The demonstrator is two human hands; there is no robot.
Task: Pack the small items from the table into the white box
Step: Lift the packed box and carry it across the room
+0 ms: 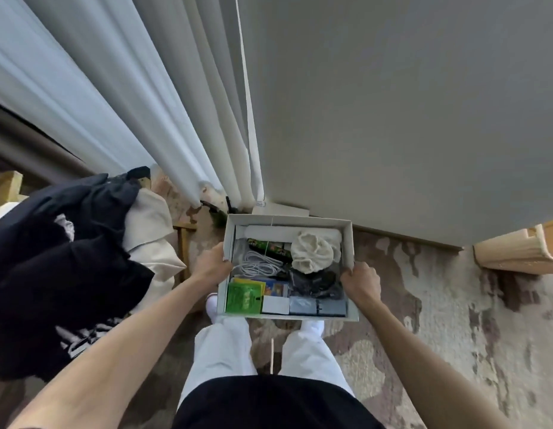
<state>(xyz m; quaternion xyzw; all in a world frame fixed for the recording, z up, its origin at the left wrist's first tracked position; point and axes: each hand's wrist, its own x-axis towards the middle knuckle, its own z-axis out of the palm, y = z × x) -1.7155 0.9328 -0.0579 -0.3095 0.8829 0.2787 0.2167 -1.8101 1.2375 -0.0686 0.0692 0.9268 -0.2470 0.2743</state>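
Observation:
I hold the white box (346, 243) level in front of my legs, above a patterned carpet. My left hand (211, 263) grips its left wall and my right hand (360, 281) grips its right wall, fingers curled over the rim. Inside lie a coiled white cable (259, 264), a cream cloth bundle (312, 250), a green patterned packet (267, 246), a green card (243, 298), a white card (276, 305), a dark bundle (315, 281) and grey flat packs (318, 306). No table is in view.
A grey wall (393, 119) stands straight ahead, with white curtains (145, 103) to its left. Dark and cream clothes (68, 258) are piled on a wooden piece at the left. A beige basket (523, 249) sits at the right. The carpet (439, 320) lies underfoot.

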